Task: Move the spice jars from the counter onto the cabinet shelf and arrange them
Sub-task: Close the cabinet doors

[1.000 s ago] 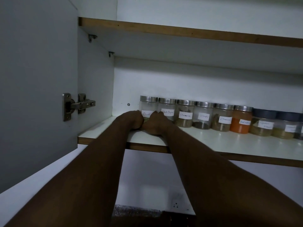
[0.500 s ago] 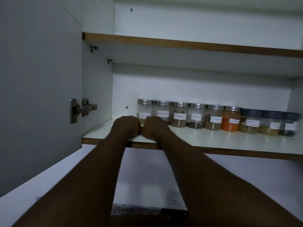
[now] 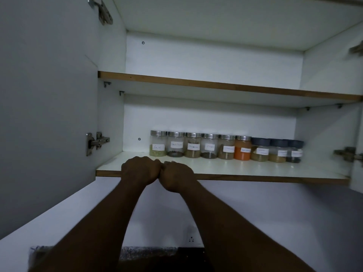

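**A:** Head view. Where are the jars?

**B:** All in one row at the back of the white cabinet shelf with a brown wood edge (image 3: 255, 170), running from centre frame out toward 3 o'clock. There are six clear glass spice jars with silver metal lids (image 3: 193, 145), then three clear jars with dark blue lids (image 3: 278, 150). They stand upright, side by side, white labels facing out, probably so each can be read from the front.

**A:** Hands?

**B:** The left hand (image 3: 140, 170) and right hand (image 3: 176, 178) are just below centre, at the shelf's front lip and well short of the row. Fingers are curled tight into fists, knuckles touching, with nothing visible in them.

**A:** Anything on the surface?

**B:** Only a strip of the dark speckled surface (image 3: 157, 252) shows at 6 o'clock, between the forearms, with no jars on it. The grey cabinet door (image 3: 45, 114) stands open at 9 o'clock.

**A:** Judgement?

**B:** Moving looks done, and the row looks tidy.
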Tool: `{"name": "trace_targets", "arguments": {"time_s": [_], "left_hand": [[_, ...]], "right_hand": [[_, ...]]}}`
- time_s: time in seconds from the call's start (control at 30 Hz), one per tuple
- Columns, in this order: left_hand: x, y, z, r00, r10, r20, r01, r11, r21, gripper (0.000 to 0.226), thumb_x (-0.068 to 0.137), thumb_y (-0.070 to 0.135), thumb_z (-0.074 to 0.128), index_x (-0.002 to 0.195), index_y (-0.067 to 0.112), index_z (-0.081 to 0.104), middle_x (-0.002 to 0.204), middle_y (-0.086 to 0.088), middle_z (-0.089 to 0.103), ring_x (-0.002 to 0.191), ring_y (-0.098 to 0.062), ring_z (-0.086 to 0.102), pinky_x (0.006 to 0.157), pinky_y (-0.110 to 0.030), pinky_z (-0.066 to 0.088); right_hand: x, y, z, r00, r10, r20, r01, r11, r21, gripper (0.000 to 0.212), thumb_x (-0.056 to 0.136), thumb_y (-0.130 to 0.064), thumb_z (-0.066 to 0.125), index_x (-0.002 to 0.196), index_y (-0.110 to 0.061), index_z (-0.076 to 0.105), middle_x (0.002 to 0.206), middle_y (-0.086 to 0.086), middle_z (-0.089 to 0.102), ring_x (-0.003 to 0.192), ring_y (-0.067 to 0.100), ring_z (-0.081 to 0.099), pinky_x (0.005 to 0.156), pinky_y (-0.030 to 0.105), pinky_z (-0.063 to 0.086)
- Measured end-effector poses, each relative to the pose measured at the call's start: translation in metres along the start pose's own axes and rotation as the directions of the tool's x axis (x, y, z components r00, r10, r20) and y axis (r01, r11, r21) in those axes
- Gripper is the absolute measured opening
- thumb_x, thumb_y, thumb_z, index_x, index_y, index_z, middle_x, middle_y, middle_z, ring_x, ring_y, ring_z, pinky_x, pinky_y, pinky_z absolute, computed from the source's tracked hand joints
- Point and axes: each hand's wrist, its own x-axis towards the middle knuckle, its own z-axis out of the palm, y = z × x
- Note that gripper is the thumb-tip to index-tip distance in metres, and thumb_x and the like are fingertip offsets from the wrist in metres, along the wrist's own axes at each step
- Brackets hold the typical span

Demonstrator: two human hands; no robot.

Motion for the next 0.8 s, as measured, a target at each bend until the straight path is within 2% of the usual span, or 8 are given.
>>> {"name": "trace_targets", "arguments": {"time_s": [0.07,0.13,0.23,0.37,0.47,0.57,0.67,0.8], "left_hand": [[-0.013,0.003,-0.003,0.999,-0.032,-0.027,0.033,0.998,0.044,0.041,0.101,0.049,0.038,0.094,0.019,0.066,0.101,-0.003,0.071,0.094,-0.023,0.067,0.082,-0.033,0.051],[-0.026,0.007,-0.005,0.999,-0.046,-0.026,0.049,0.991,0.127,0.034,0.097,0.048,0.048,0.097,0.020,0.068,0.097,0.001,0.070,0.089,-0.020,0.066,0.081,-0.034,0.051],[-0.047,0.015,-0.016,0.996,-0.084,0.006,0.083,0.995,0.063,0.031,0.094,0.043,0.054,0.102,0.018,0.071,0.098,0.000,0.072,0.083,-0.018,0.063,0.075,-0.030,0.048],[-0.093,0.027,-0.036,0.980,-0.124,0.157,0.157,0.964,-0.215,0.050,0.095,0.051,0.049,0.135,0.025,0.061,0.139,-0.004,0.061,0.126,-0.025,0.057,0.103,-0.041,0.046],[-0.147,0.034,-0.050,0.966,-0.184,0.182,0.218,0.957,-0.190,0.064,0.087,0.050,0.060,0.147,0.034,0.048,0.149,0.004,0.052,0.135,-0.022,0.050,0.106,-0.046,0.040],[-0.202,0.039,-0.068,0.947,-0.301,0.113,0.319,0.925,-0.208,0.051,0.080,0.038,0.063,0.131,0.033,0.060,0.127,0.002,0.066,0.116,-0.022,0.062,0.095,-0.042,0.045],[-0.256,0.035,-0.097,0.923,-0.384,0.029,0.382,0.906,-0.183,0.031,0.081,0.028,0.055,0.111,0.029,0.065,0.109,0.001,0.070,0.101,-0.024,0.065,0.087,-0.039,0.051],[-0.329,0.009,-0.141,0.835,-0.533,-0.138,0.500,0.839,-0.214,0.027,0.080,0.021,0.050,0.102,0.025,0.066,0.097,0.000,0.071,0.092,-0.026,0.066,0.081,-0.037,0.054]], "right_hand": [[-0.014,-0.004,-0.004,1.000,0.004,-0.020,-0.003,0.999,0.046,0.046,0.103,-0.043,0.046,0.140,-0.017,0.054,0.131,0.007,0.062,0.119,0.029,0.058,0.099,0.045,0.047],[-0.031,-0.007,-0.006,1.000,0.002,-0.015,-0.001,0.996,0.086,0.055,0.099,-0.052,0.054,0.144,-0.020,0.052,0.136,0.004,0.059,0.126,0.027,0.054,0.106,0.045,0.042],[-0.060,-0.004,-0.011,1.000,0.002,0.026,-0.006,0.990,0.142,0.074,0.093,-0.059,0.062,0.152,-0.018,0.043,0.153,0.006,0.046,0.141,0.027,0.041,0.115,0.047,0.035],[-0.095,-0.002,-0.023,0.996,0.014,0.090,-0.034,0.974,0.223,0.084,0.086,-0.062,0.070,0.154,-0.022,0.039,0.156,0.005,0.046,0.141,0.027,0.045,0.112,0.045,0.043],[-0.126,-0.016,-0.026,0.990,-0.048,0.135,0.013,0.968,0.250,0.089,0.086,-0.060,0.070,0.157,-0.020,0.035,0.153,0.006,0.050,0.138,0.028,0.049,0.107,0.045,0.047],[-0.158,-0.043,-0.032,0.982,-0.170,0.077,0.148,0.961,0.234,0.071,0.085,-0.047,0.073,0.147,-0.024,0.048,0.136,0.002,0.063,0.122,0.026,0.061,0.092,0.041,0.054],[-0.188,-0.083,-0.048,0.955,-0.295,0.030,0.281,0.932,0.227,0.039,0.081,-0.026,0.071,0.120,-0.025,0.065,0.106,0.000,0.068,0.097,0.026,0.068,0.068,0.033,0.049],[-0.227,-0.145,-0.084,0.871,-0.479,-0.110,0.491,0.840,0.231,0.037,0.076,-0.021,0.066,0.112,-0.029,0.063,0.100,-0.001,0.070,0.091,0.027,0.067,0.064,0.031,0.042]]}}
